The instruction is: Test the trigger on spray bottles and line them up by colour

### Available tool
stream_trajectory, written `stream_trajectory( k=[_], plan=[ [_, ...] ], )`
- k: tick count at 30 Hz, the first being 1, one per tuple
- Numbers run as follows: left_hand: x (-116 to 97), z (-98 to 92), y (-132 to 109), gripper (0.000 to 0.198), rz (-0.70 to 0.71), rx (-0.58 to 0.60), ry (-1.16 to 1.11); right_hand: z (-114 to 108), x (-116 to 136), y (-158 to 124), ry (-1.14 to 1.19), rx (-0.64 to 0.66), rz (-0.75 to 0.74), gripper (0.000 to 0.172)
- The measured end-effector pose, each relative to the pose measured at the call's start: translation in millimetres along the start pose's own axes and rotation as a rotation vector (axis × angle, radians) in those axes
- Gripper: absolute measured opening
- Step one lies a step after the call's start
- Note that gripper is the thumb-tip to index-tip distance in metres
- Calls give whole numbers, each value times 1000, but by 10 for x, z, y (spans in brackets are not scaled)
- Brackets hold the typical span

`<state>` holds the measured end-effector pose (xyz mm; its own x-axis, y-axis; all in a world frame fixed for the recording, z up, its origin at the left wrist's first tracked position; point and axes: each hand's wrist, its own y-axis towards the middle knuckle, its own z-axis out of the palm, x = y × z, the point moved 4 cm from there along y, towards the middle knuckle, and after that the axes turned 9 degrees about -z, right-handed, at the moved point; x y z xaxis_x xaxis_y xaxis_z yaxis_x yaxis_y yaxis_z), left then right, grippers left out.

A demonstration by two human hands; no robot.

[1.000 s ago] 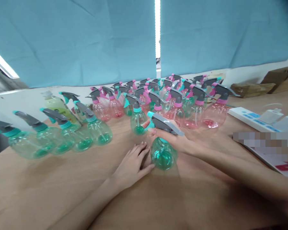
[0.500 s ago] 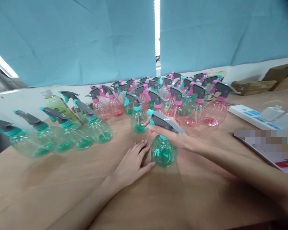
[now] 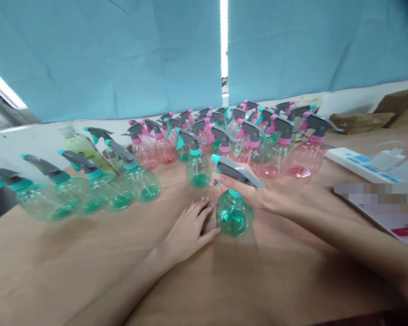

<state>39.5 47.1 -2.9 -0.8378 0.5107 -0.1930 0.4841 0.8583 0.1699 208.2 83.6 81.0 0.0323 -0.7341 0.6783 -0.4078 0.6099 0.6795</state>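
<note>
Teal-tinted spray bottle, upright at the surface; right hand's fingers close around its grey sprayer head. Left hand lies open just beside it. A slip could knock the neighbouring bottle (tight spacing).

Spray bottles on the table — power strip (right) beside them.

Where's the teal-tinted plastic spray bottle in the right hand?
The bottle is front-centre in the head view, just right of the left hand, closer than the other spray bottles.
</note>
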Motion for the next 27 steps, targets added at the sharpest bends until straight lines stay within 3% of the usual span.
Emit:
stream_trajectory(
  k=[27],
  plan=[
    [-5, -36, 5, 55, 13, -6, -34, -2, 57, -30, 73, -32, 37, 13]
  ],
)
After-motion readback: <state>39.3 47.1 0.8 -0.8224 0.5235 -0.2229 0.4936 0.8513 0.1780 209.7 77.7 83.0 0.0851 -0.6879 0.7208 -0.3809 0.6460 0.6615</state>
